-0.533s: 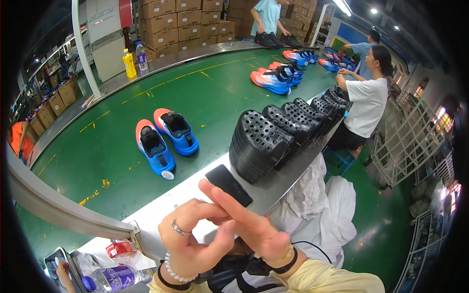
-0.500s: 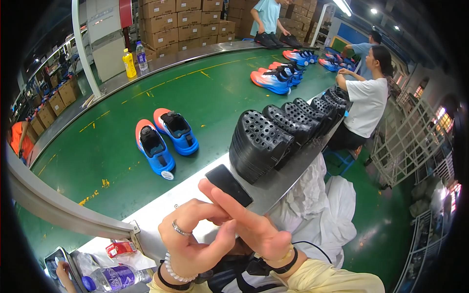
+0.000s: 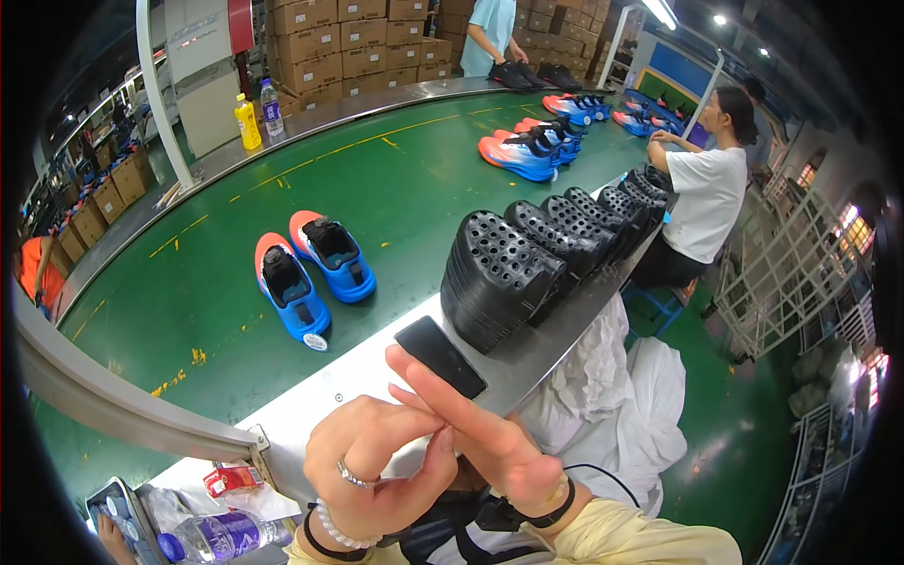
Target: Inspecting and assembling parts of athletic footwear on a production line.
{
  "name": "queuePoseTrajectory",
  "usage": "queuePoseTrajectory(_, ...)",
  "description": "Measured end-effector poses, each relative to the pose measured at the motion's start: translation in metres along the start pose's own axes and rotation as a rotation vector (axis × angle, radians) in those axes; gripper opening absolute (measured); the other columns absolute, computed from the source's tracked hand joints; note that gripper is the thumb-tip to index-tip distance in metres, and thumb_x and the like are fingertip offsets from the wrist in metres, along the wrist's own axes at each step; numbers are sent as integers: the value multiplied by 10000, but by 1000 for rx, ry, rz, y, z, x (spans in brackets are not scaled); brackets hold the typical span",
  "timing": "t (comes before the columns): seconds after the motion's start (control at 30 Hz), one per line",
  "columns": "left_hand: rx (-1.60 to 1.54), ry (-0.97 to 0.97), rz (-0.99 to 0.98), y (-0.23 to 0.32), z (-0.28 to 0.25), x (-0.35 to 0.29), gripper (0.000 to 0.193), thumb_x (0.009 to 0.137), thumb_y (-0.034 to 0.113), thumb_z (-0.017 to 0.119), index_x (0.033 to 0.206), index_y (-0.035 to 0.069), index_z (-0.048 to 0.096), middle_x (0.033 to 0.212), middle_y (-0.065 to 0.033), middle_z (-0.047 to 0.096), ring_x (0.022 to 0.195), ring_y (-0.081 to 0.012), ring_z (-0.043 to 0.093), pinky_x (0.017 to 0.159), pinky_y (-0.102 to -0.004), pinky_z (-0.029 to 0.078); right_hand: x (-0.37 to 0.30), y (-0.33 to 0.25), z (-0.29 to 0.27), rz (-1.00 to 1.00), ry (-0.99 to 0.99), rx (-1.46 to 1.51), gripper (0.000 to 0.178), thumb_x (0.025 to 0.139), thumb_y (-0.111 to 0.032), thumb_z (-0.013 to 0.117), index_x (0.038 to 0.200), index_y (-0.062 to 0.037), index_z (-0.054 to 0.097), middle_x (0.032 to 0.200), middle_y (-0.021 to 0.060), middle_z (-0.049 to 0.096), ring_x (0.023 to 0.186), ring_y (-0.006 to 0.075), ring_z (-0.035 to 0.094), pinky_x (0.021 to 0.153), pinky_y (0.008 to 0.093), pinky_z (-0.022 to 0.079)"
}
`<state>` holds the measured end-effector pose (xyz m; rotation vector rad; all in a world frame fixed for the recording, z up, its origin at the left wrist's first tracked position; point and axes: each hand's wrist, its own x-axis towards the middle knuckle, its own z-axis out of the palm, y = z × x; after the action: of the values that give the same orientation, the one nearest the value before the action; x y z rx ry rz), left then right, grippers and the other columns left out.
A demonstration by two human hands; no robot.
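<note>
My left hand, with a ring and a beaded bracelet, is closed, its thumb and forefinger pinching at a finger of my right hand. My right hand holds nothing I can see; its fingers are stretched out, pointing up and left. Just beyond my fingertips a black phone lies on the metal ledge. On the green belt past it stand a blue-and-orange sneaker and its mate, a round white tag at the nearer one's heel.
Stacks of black perforated shoe forms line the ledge at right. More sneakers stand farther along the belt. A person in white sits at right; another handles black shoes. A plastic bottle lies lower left, by the curved metal post.
My left thumb and forefinger have drawn together onto the right hand's finger. The sneaker pair has slid slightly left with the belt. The person at the back has shifted left.
</note>
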<state>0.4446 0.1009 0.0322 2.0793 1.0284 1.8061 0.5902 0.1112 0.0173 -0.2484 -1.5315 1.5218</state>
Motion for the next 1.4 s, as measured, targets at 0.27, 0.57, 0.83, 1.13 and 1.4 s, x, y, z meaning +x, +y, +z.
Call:
queuePoseTrajectory(0.27, 345, -57, 214, -6, -3, 1, 272, 606, -15, 732, 845, 58, 625, 662, -31, 605, 524, -195, 565, 473, -301, 430, 0, 3, -17, -143, -32, -618, 940, 902, -640, 484, 1515, 33, 251, 1574, 240, 227, 1466, 450, 141, 1168, 499, 147)
queuePoseTrajectory(0.57, 386, -86, 221, -11, 0, 2, 256, 588, -1, 704, 813, 58, 594, 646, -36, 579, 517, -203, 548, 465, -308, 416, -1, 9, -16, -133, -21, -626, 934, 904, -608, 505, 1521, 37, 226, 1584, 228, 208, 1466, 447, 144, 1168, 487, 162)
queuePoseTrajectory(0.83, 192, -62, 261, -15, 13, 2, 265, 572, -16, 693, 802, 71, 595, 621, -32, 561, 505, -200, 545, 466, -292, 428, 1, 9, -4, -19, 70, -233, 1134, 821, -805, 396, 1552, -2, 68, 1608, 237, 57, 1494, 370, 74, 1181, 470, 101)
queuePoseTrajectory(1.13, 30, -24, 35, -12, 14, -3, 303, 628, -111, 715, 897, 11, 646, 716, -90, 648, 606, -214, 633, 554, -281, 467, -3, 17, -7, -7, 20, 182, 1274, 696, -961, 242, 1562, -49, 41, 1608, 240, 26, 1475, 446, 47, 1166, 555, 14)
queuePoseTrajectory(1.4, -61, -82, 80, -16, 16, -2, 289, 609, -133, 707, 854, 4, 639, 723, -101, 652, 618, -210, 635, 569, -278, 475, -2, 14, -10, -18, -4, 175, 1292, 688, -970, 206, 1557, -25, 53, 1608, 239, 39, 1471, 454, 62, 1163, 563, 12)
